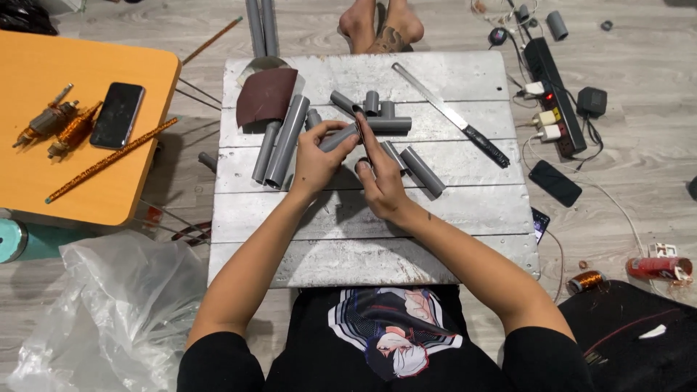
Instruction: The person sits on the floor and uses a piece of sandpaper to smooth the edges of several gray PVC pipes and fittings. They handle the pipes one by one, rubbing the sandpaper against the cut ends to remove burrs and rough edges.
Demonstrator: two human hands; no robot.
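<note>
Both hands (left (314, 161), right (382, 185)) grip a short grey pipe (340, 137) over the whitewashed plank board (348, 247) on wood flooring (639, 181)

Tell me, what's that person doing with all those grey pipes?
A person sits at a grey metal board on the floor. Their left hand grips a short grey pipe piece, and their right hand works a thin dark tool against its end. More cut pipe pieces and a T-shaped pipe fitting lie on the board, with a sheet of brown sandpaper and a long blade with a black handle. A phone rests on the orange table nearby.
</note>
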